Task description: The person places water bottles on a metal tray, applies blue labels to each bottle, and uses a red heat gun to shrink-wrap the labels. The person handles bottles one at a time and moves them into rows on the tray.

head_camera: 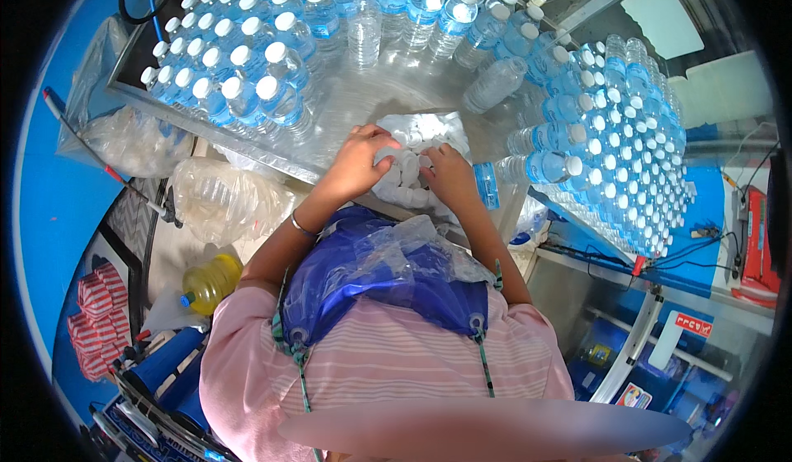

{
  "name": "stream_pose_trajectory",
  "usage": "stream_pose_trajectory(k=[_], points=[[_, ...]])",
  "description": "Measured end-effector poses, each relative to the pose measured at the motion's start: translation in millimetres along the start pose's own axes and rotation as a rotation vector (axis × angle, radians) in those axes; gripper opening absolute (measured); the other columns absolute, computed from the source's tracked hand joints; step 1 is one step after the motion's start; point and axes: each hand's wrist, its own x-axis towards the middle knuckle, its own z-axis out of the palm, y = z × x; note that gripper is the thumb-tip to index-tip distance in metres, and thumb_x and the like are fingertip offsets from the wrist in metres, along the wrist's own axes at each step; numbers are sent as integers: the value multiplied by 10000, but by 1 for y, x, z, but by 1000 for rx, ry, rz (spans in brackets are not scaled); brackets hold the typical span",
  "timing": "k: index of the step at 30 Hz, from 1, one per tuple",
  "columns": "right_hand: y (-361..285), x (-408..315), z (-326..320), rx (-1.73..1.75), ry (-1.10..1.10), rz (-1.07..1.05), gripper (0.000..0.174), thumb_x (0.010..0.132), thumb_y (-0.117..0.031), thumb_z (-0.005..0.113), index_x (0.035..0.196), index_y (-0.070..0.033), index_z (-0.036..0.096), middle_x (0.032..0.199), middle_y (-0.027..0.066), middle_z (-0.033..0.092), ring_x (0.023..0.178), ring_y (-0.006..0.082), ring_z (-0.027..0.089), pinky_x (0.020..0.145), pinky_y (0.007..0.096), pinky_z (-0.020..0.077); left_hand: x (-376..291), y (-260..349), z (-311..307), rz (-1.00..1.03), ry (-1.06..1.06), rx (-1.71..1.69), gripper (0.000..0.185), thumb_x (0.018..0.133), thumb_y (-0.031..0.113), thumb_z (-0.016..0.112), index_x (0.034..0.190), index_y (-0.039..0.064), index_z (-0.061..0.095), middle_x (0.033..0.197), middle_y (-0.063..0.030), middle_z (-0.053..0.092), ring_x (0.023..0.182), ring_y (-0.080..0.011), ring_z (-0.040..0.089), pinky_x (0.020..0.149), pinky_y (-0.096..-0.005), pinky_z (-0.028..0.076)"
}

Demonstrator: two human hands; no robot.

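A white container [459, 129] filled with white plastic bottle caps [408, 168] rests at the near edge of a metal worktable [383, 87]. My left hand [359, 160] is over its left side, thumb and fingers curved apart at the caps. On the right side, the fingers of my right hand [447, 172] reach among the caps; whether they pinch one cannot be made out. A roll or stack of blue labels [487, 186] lies just right of my right hand. Beyond the container, an uncapped clear bottle [364, 38] stands, and another [497, 83] appears tilted.
Capped water bottles [284, 100] with blue labels crowd the table's left and far sides. Many more [609, 162] fill the right. Clear plastic bags [226, 199] and a yellow jug [212, 284] are at floor level on the left. The metal table rim [247, 152] runs before me.
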Motion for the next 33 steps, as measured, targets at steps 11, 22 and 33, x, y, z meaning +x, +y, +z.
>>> stream_pose_trajectory(k=[11, 22, 33], points=[[4, 3, -38, 654, 63, 115, 286, 751, -140, 742, 990, -58, 609, 914, 80, 617, 704, 182, 602, 626, 313, 483, -27, -2, -7, -137, 131, 14, 274, 768, 25, 685, 1040, 51, 688, 1133, -150, 618, 1066, -347, 580, 908, -397, 466], [20, -21, -52, 569, 141, 202, 266, 794, -110, 719, 1022, -33, 604, 883, 69, 651, 714, 135, 624, 602, 266, 493, -18, 6, 0, -104, 89, 11, 271, 760, 37, 693, 1030, 55, 681, 1094, -154, 635, 1065, -355, 582, 910, -403, 467], [26, -31, -46, 485, 131, 185, 289, 787, -98, 724, 1035, -16, 600, 967, 93, 656, 744, 160, 654, 617, 279, 506, -16, 9, 2, -89, 31, -43, 281, 774, 79, 688, 1053, 45, 680, 1083, -163, 623, 1043, -374, 576, 912, -421, 469]])
